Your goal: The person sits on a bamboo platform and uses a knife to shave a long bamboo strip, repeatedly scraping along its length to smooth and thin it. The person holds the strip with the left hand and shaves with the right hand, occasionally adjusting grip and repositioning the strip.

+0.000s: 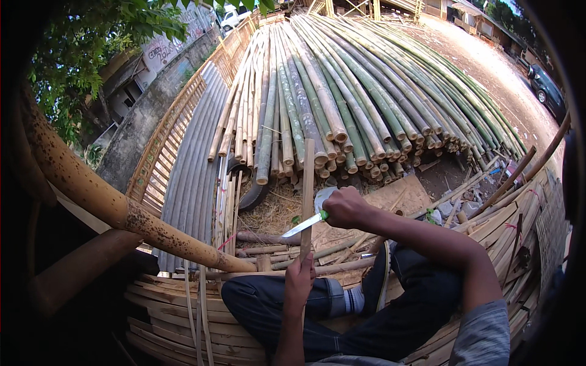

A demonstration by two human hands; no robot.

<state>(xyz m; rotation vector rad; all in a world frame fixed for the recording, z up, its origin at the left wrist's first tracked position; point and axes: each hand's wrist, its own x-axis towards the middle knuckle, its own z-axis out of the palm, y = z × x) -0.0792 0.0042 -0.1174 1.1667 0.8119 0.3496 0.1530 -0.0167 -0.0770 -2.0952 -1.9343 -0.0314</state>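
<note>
A flat bamboo strip [308, 183] stands nearly upright in front of me, with my left hand [298, 279] closed around its lower part above my folded leg. My right hand [347, 207] grips the green handle of a knife [299, 227]. Its bright blade points left and slightly down, crossing the strip about halfway up; whether its edge bites into the strip I cannot tell. Below my left hand, the strip is mostly hidden by the hand and forearm.
A large stack of bamboo poles [329, 104] fans out ahead. At the left are corrugated sheets [198, 165], a slatted bamboo panel [160, 160] and a thick bamboo pole [91, 189]. Split bamboo strips [171, 314] lie around my seat. A dark car [545, 91] stands far right.
</note>
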